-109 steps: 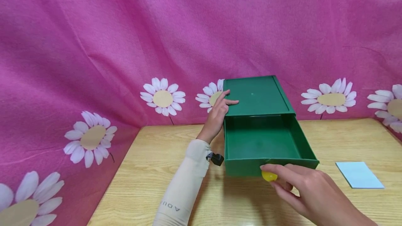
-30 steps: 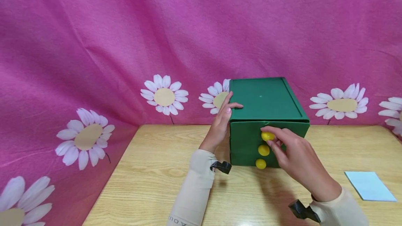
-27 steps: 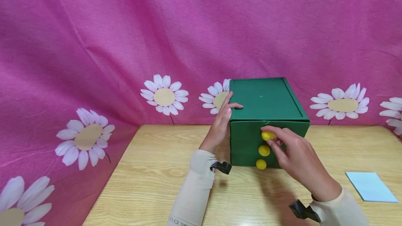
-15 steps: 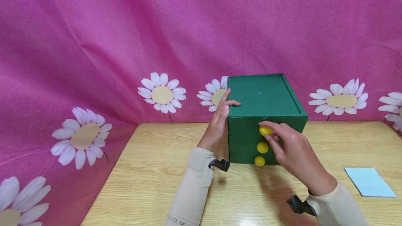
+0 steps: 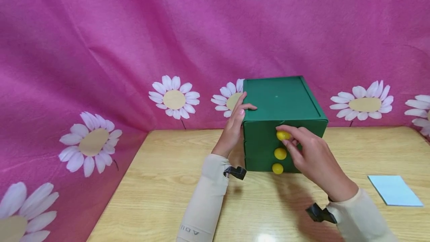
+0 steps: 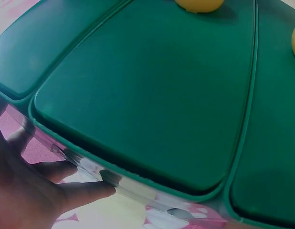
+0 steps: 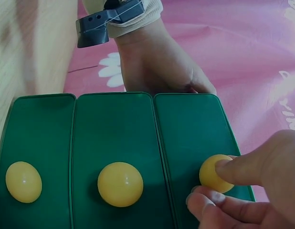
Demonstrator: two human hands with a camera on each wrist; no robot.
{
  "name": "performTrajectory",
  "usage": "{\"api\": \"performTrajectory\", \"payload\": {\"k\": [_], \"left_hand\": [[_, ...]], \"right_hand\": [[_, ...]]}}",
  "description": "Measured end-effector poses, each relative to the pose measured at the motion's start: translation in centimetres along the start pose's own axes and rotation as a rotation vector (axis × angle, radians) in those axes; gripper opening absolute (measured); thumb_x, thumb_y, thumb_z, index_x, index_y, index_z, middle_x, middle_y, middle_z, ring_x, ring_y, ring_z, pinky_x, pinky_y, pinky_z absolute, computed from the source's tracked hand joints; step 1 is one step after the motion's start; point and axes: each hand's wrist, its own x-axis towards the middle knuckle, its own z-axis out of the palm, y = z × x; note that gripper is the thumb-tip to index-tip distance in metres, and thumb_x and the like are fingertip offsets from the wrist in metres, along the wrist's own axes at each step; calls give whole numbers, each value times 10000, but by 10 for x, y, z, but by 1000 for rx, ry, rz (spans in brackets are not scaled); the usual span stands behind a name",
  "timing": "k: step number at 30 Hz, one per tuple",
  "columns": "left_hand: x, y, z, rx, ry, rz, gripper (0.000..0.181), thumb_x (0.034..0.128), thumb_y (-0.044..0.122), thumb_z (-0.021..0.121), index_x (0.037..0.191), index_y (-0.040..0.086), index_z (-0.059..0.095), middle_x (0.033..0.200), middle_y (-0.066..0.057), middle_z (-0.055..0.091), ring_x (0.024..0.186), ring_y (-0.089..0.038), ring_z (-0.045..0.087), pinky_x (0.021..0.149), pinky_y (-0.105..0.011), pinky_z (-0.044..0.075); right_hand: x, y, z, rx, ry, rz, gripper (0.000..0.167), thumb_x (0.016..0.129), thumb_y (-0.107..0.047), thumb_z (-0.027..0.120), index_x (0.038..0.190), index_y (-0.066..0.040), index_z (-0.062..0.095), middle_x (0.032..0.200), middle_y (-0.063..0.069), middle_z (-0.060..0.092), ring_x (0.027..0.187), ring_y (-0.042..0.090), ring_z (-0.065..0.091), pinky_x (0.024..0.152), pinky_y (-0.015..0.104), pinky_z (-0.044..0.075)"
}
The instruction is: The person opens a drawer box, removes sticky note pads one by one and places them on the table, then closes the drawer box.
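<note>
A green three-drawer unit stands on the table, all its drawers pushed in. Each drawer front carries a round yellow knob. My right hand pinches the top drawer's knob between thumb and fingers; the right wrist view gives this knob close up. Below it sit the middle knob and the bottom knob. My left hand rests against the unit's left side, some fingertips lying over the top edge. In the left wrist view, the left hand's fingers lie along the side, fairly straight.
A pale blue flat pad lies on the wooden table at the right. Behind and to the left hangs a pink cloth printed with white daisies. Black wrist mounts stick out from the cream sleeves.
The top drawer, pulled far out 3.6 seconds ago, went in, the right hand travelling forward with its knob. Over the last second both hands have kept their places on the unit.
</note>
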Motion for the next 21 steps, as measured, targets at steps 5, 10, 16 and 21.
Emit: {"api": "performTrajectory", "payload": {"k": [5,10,16,21], "left_hand": [[1,-1,0,2,-7,12,470,1047,342,216,1238,53,534,1614,22,104,1456,-64,25,1160,-503,66],[4,3,1,3,-16,15,433,1053,236,202,1236,11,524,1616,-33,97,1464,-107,21,1162,-499,57],[-1,30,1,-13,-39,-27,408,1044,161,197,1239,-39,494,1613,-119,66,1476,-203,-1,1157,-524,57],[-3,37,1,-1,-27,-25,397,1040,143,204,1231,-51,494,1608,-141,81,1479,-231,0,1159,-518,49]], "right_hand": [[1,1,0,9,2,-2,437,815,28,718,1215,-129,642,838,-35,595,683,77,495,525,235,415],[2,1,-2,12,6,1,431,819,28,713,1215,-129,645,831,-26,589,694,92,494,526,241,402],[1,2,-2,18,1,18,432,823,19,714,1220,-137,647,843,-31,598,704,89,509,533,238,418],[1,5,0,39,7,-3,425,825,18,711,1219,-129,650,848,-29,604,712,86,523,529,234,418]]}}
